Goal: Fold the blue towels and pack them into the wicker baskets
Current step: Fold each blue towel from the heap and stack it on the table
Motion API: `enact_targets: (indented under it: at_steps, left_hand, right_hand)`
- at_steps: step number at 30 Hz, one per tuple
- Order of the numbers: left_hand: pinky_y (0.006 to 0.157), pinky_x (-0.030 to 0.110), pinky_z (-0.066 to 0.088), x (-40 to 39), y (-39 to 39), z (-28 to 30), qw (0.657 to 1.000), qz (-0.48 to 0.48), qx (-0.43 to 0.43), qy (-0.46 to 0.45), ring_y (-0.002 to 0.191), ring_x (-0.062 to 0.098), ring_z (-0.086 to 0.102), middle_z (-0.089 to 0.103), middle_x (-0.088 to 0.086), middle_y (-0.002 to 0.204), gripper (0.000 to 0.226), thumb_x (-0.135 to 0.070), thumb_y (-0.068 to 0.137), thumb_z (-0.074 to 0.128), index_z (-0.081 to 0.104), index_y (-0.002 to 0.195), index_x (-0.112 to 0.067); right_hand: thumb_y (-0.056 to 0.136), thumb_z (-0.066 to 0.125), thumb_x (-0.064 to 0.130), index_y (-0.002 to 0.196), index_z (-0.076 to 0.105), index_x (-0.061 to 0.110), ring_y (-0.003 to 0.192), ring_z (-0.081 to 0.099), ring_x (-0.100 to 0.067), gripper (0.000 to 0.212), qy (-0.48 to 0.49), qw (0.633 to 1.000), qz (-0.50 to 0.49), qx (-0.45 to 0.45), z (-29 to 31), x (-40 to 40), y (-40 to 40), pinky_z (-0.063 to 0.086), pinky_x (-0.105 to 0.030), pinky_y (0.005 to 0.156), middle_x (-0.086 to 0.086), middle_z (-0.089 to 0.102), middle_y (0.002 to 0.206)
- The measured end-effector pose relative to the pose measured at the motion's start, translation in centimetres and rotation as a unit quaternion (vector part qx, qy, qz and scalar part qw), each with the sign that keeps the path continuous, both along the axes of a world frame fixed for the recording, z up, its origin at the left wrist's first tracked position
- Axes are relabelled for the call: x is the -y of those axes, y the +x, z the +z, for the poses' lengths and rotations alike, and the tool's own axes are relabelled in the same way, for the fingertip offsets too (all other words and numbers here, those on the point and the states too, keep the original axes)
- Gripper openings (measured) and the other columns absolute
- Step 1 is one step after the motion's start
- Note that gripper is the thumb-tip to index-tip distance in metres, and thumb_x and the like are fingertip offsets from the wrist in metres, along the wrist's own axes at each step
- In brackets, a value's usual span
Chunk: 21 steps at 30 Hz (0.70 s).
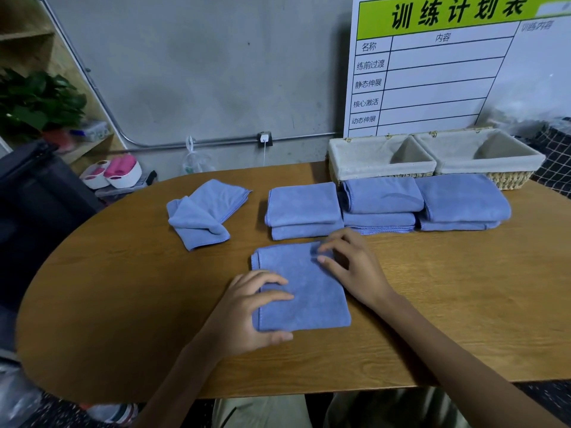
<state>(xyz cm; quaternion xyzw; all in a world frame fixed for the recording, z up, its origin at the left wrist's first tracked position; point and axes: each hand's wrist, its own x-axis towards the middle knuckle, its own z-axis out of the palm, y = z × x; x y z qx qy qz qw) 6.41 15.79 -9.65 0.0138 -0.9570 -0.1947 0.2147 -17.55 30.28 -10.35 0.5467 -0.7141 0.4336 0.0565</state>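
Towel (304,291) under both spread hands

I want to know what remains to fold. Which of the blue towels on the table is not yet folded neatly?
The crumpled towel at far left, lying alone and loosely bunched. The three stacks before the baskets and the towel under the hands are flat rectangles.
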Motion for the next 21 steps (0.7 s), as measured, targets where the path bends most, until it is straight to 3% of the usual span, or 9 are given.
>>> enact_targets:
  at_steps: [4, 7, 9, 13, 15, 18, 21]
  left_hand:
    - [0.106, 0.038, 0.037, -0.1, 0.2, -0.1, 0.999, -0.007, -0.018, -0.029, 0.130, 0.006, 0.050, 0.056, -0.015, 0.134, 0.049, -0.062, 0.082, 0.074, 0.070, 0.121, -0.033]
    - [0.101, 0.038, 0.042, -0.1, -0.2, -0.2, 0.997, -0.013, -0.060, -0.041, 0.121, 0.003, 0.056, 0.064, -0.016, 0.123, 0.033, -0.052, 0.089, 0.072, 0.076, 0.111, -0.027]
    - [0.096, 0.038, 0.045, -0.2, -0.5, -0.2, 0.996, -0.015, -0.079, -0.049, 0.115, 0.002, 0.060, 0.068, -0.018, 0.117, 0.025, -0.045, 0.092, 0.070, 0.078, 0.105, -0.025]
    - [0.090, 0.039, 0.047, -0.4, -0.7, 0.2, 0.996, 0.007, -0.092, -0.011, 0.106, -0.001, 0.064, 0.072, -0.019, 0.105, 0.014, -0.033, 0.093, 0.069, 0.078, 0.098, -0.024]
    - [0.085, 0.036, 0.049, -0.7, -0.9, 1.2, 0.995, 0.008, -0.090, 0.030, 0.094, -0.001, 0.067, 0.073, -0.018, 0.095, 0.013, -0.029, 0.093, 0.068, 0.078, 0.090, -0.022]
    - [0.068, 0.027, 0.049, -0.4, -1.3, 3.4, 0.982, 0.019, -0.026, 0.185, 0.070, 0.007, 0.065, 0.068, -0.010, 0.072, 0.021, -0.025, 0.093, 0.068, 0.073, 0.075, -0.015]
    - [0.068, 0.019, 0.039, 0.8, -2.2, 6.1, 0.945, 0.039, 0.073, 0.317, 0.068, 0.003, 0.054, 0.059, -0.010, 0.068, 0.024, -0.029, 0.095, 0.067, 0.071, 0.077, -0.014]
  right_hand:
    - [0.096, 0.060, 0.045, 0.100, 0.073, 0.026, 0.109, 0.057, -0.012, 0.023, 0.004, 0.995, 0.070, -0.067, 0.0, -2.7, 1.6, 0.044, -0.045, 0.086, 0.014, 0.063, 0.113]
    - [0.099, 0.054, 0.053, 0.110, 0.072, 0.026, 0.120, 0.056, -0.008, 0.034, 0.039, 0.989, 0.130, -0.054, 0.4, -4.2, 2.4, 0.042, -0.043, 0.096, 0.015, 0.064, 0.118]
    - [0.096, 0.053, 0.060, 0.119, 0.068, 0.028, 0.127, 0.052, -0.008, 0.042, 0.070, 0.981, 0.154, -0.092, 0.3, -4.8, 2.5, 0.041, -0.042, 0.102, 0.014, 0.061, 0.126]
    - [0.089, 0.056, 0.070, 0.133, 0.059, 0.029, 0.132, 0.048, -0.011, 0.060, 0.117, 0.961, 0.156, -0.197, 0.1, -5.3, 2.5, 0.034, -0.036, 0.113, 0.010, 0.055, 0.137]
    - [0.091, 0.058, 0.065, 0.134, 0.059, 0.028, 0.130, 0.050, -0.008, 0.056, 0.100, 0.960, 0.155, -0.210, 0.2, -5.1, 2.2, 0.031, -0.033, 0.115, 0.010, 0.058, 0.134]
    - [0.093, 0.064, 0.054, 0.123, 0.066, 0.026, 0.114, 0.061, -0.003, 0.041, 0.038, 0.977, 0.149, -0.144, 0.5, -4.8, 1.8, 0.040, -0.033, 0.108, 0.013, 0.067, 0.121]
    - [0.089, 0.066, 0.057, 0.109, 0.070, 0.031, 0.100, 0.065, -0.005, 0.033, 0.003, 0.992, 0.107, 0.062, 2.0, -3.6, 2.0, 0.051, -0.035, 0.090, 0.015, 0.072, 0.107]
